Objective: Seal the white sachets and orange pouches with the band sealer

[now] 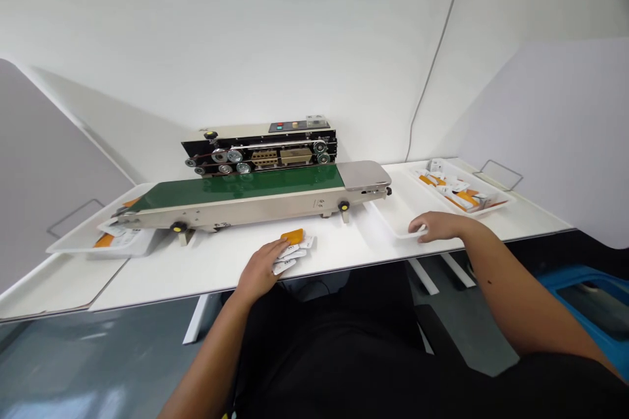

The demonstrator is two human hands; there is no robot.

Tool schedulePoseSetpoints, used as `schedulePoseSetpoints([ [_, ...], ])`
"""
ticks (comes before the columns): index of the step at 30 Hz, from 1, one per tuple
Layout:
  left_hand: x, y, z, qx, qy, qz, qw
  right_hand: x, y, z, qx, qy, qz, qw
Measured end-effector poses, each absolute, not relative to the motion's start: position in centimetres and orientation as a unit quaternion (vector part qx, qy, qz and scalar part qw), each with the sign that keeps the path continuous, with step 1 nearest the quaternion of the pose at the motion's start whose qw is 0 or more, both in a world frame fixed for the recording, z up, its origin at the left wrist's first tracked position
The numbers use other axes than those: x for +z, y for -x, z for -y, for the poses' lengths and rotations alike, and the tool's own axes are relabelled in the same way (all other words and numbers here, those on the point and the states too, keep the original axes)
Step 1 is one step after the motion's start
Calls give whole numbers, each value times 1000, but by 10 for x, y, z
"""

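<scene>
Although the left hand point(261, 268) lay half-closed on light, flimsy white sachets point(289, 257) beside an orange packet point(293, 236) on the table point(196, 272), its grip could not be told; they wanted pinching by the edges. The right hand point(437, 227) rested its fingers on the rim of a white plastic tray point(393, 216).

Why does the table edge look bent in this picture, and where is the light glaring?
In the head view, the wide-angle lens appears to bow the edge of the white table; a pale glare streaks the green conveyor belt; bright patches lie on the grey floor; soft shadow falls on the white wall.
</scene>
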State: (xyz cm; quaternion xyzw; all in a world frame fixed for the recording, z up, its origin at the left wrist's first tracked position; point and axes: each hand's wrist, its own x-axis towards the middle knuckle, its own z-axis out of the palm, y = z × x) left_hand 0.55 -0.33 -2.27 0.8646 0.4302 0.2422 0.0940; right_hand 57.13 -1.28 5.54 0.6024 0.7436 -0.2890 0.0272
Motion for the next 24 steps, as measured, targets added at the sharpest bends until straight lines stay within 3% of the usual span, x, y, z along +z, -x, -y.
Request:
schedulePoseSetpoints([
  [3, -22, -7, 4, 244, -863, -431, 93, 57, -567, 21, -284, -592, -754, -2],
  [10, -19, -9, 6, 239, -866, -435, 68, 71, -570, 27, -396, -520, -756, -40],
  [18, -25, -5, 4, 237, -872, -425, 53, 62, -563, 20, -297, -575, -757, -88],
  [24, -26, -4, 2, 231, -873, -426, 52, 67, -558, 29, -307, -574, -749, -124],
])
